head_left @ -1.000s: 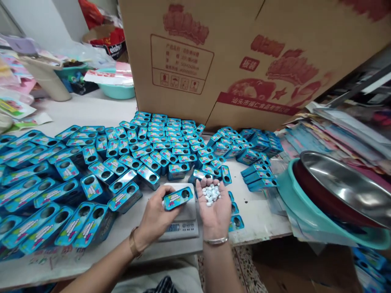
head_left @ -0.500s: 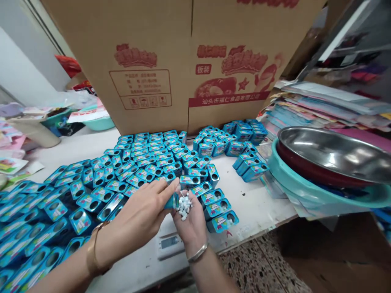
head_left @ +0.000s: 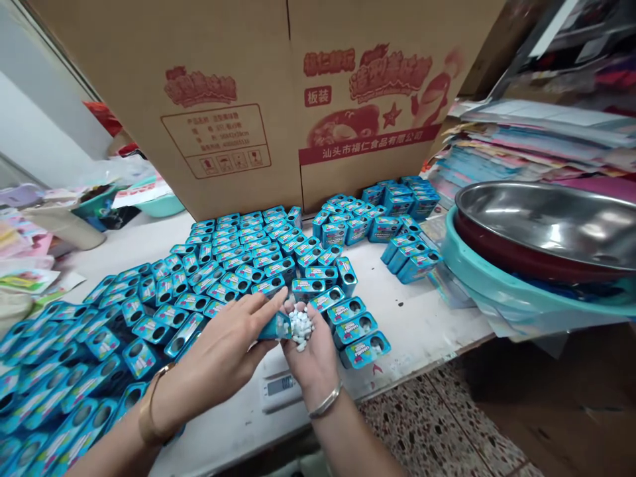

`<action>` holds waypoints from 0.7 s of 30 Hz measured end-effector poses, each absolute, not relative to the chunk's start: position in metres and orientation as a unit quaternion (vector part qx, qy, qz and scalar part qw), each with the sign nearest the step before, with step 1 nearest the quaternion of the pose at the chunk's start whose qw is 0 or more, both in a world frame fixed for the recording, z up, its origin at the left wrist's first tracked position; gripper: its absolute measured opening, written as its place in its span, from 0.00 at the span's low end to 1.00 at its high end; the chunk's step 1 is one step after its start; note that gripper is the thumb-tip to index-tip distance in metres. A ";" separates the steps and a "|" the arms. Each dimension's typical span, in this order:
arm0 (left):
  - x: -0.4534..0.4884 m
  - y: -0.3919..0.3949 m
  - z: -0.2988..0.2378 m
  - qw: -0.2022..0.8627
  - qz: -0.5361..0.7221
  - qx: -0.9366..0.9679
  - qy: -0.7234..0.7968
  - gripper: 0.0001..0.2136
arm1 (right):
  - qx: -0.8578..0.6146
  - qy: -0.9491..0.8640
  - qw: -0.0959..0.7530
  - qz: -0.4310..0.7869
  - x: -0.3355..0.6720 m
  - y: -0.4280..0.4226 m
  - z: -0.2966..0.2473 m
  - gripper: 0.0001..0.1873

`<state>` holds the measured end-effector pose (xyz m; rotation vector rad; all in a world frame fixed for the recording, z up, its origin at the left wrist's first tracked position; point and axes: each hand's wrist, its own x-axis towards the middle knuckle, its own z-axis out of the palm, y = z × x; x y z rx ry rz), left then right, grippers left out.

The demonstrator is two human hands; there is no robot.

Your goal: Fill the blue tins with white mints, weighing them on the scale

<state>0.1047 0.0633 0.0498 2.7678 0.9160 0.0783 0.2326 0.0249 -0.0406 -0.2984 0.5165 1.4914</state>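
Observation:
My left hand [head_left: 238, 331], with a gold bracelet at the wrist, grips a small blue candy tin [head_left: 279, 326]. The tin is tipped with its opening toward my right hand [head_left: 315, 358]. Cupped palm up, my right hand holds a heap of small white candies [head_left: 301, 326] and touches the tin's edge. Beneath the hands, a small white digital scale [head_left: 281, 391] lies on the table, partly covered. Right of my right hand, a short row of blue tins [head_left: 365, 348] stands with white pieces showing in some openings.
Many blue tins [head_left: 238, 252] with round dark openings crowd the left and middle of the white table [head_left: 412, 331]. A large cardboard box [head_left: 228, 40] stands behind. At right, a steel basin [head_left: 546, 225] rests in a turquoise basin [head_left: 452, 265], near stacked printed sheets [head_left: 536, 146].
The tin in my left hand has turned so its opening shows, and more white candies fill my right palm. The view has shifted slightly; the scale's display now shows digits.

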 end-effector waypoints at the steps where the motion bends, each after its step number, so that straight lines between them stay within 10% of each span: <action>1: 0.101 0.062 0.048 0.138 0.049 0.936 0.320 0.30 | -0.141 0.234 0.694 0.666 0.234 0.025 -0.039 0.09; 12: 0.087 0.049 -0.049 0.468 0.345 0.693 0.426 0.18 | -0.174 0.183 0.745 0.618 0.264 0.023 -0.030 0.08; 21: 0.073 0.039 -0.076 0.472 0.420 0.666 0.397 0.31 | -0.202 0.109 0.754 0.616 0.276 0.019 -0.031 0.09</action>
